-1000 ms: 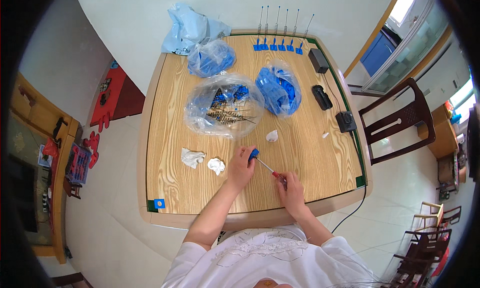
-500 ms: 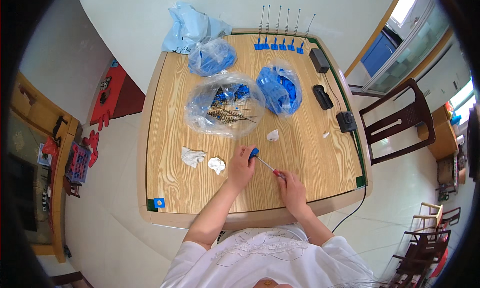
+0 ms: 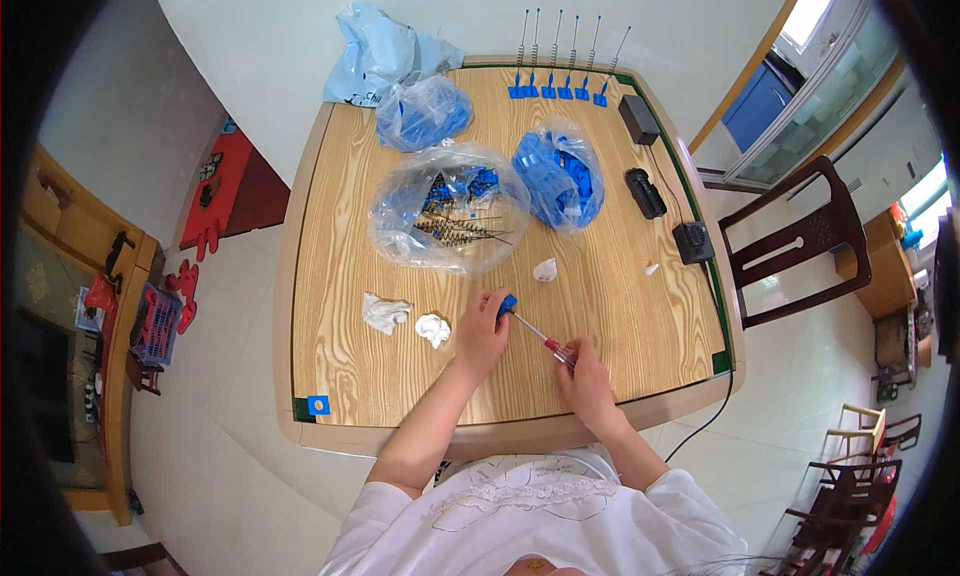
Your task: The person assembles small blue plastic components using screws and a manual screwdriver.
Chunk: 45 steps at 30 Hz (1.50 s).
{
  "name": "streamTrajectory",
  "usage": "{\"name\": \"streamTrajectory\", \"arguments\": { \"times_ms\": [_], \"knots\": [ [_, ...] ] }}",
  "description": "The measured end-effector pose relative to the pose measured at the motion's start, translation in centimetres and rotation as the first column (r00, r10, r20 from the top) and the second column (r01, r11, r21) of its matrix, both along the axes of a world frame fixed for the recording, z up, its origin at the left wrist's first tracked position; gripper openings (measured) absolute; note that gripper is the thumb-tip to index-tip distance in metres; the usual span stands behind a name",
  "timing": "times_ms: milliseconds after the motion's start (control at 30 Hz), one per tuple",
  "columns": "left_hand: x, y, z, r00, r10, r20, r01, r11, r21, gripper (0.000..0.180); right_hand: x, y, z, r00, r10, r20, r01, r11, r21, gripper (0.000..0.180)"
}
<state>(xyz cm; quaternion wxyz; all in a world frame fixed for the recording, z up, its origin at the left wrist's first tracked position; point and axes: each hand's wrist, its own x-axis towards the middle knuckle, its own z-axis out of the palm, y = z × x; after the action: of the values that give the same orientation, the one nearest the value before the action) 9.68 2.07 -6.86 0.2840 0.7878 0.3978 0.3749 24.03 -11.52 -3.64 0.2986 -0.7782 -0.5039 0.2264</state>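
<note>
Near the middle front of the table, my left hand (image 3: 484, 334) is closed on a small blue plastic piece (image 3: 507, 304), mostly covered by the fingers. A screwdriver (image 3: 562, 353) with a red and clear handle slants from this piece down toward my right. Its metal shaft reaches the blue piece; the exact contact of the tip is too small to make out. My right hand (image 3: 590, 384) has its fingers on the rear of the handle. Just beyond, an open clear plastic bag (image 3: 400, 238) contains dark springs and blue parts.
Blue parts fill another bag (image 3: 560, 181) and a tied bag (image 3: 424, 114). Several spring-topped blue pieces (image 3: 566, 92) stand along the far edge. Crumpled tissue (image 3: 386, 314) lies left of my hands. Black adapter (image 3: 692, 243) and black case (image 3: 645, 194) sit at the right.
My right hand has shifted slightly down along the screwdriver, so more of the handle shows. The left hand and the blue piece stay almost in place.
</note>
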Motion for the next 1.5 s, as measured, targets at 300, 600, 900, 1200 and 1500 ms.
{"name": "streamTrajectory", "arguments": {
  "times_ms": [300,600,900,1200,1500],
  "knots": [
    [0.0,0.1,0.0,1.000,-0.001,0.023,0.001,1.000,-0.011,0.037,-0.3,0.1,0.4,0.999,0.031,0.034,-0.034,0.996,0.079,0.021],
    [0.0,0.0,0.2,1.000,0.004,0.025,-0.003,0.999,-0.040,0.036,0.3,0.1,-0.2,0.988,0.078,0.134,-0.094,0.989,0.115,0.024],
    [0.0,0.0,0.3,1.000,0.013,0.019,-0.012,0.999,-0.043,0.036,0.3,0.0,0.1,0.986,0.095,0.137,-0.105,0.992,0.066,0.025],
    [0.1,-0.1,0.6,0.999,0.003,0.035,-0.001,0.999,-0.051,0.036,0.1,-0.2,-0.1,0.994,0.056,0.099,-0.064,0.994,0.087,0.027],
    [0.1,-0.1,0.3,1.000,0.008,0.025,-0.007,0.999,-0.053,0.038,0.0,-0.3,-0.3,0.999,0.022,0.038,-0.026,0.994,0.105,0.031]
  ]
}}
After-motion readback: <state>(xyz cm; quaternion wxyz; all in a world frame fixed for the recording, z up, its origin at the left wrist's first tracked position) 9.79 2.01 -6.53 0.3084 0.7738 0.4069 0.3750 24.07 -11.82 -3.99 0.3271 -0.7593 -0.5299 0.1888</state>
